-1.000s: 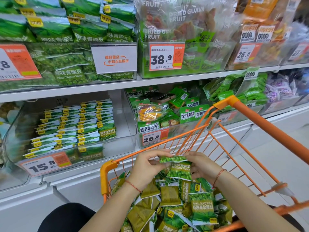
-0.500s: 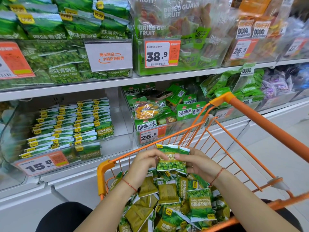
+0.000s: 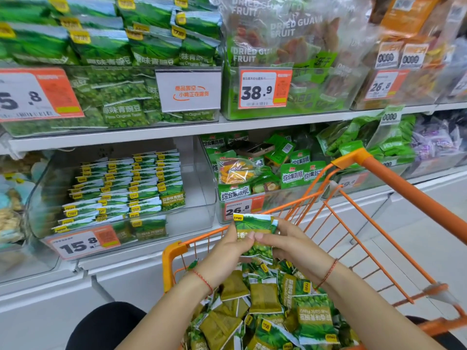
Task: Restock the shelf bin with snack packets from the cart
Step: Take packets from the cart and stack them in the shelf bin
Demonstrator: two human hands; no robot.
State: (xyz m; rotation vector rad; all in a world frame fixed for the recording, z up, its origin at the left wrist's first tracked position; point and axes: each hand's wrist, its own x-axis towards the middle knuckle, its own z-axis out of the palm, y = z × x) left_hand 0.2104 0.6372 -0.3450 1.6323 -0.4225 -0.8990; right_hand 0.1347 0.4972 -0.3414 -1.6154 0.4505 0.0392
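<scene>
On the lower shelf, at the left, stands a clear shelf bin with a price tag 15.8 on its front edge. Green snack packets stand inside it in four rows from front to back; the right side of the bin is bare. The exact number of packets I cannot count, they overlap too much. Just right of it, on the same shelf, another bin with tag 26.8 holds mixed fruit crisp bags.

Below and in front of the shelf is one orange cart. Over its front edge two hands meet around a small stack of green packets, held upright. At least two packets are in it, one behind the other; more I cannot tell. The left hand pinches the stack from the left side, thumb on the front. The right hand grips it from the right, fingers curled on the front face. Each wrist has one red string bracelet.

Under the hands, many loose packets lie piled in the cart, some green side up, some olive back up.
</scene>
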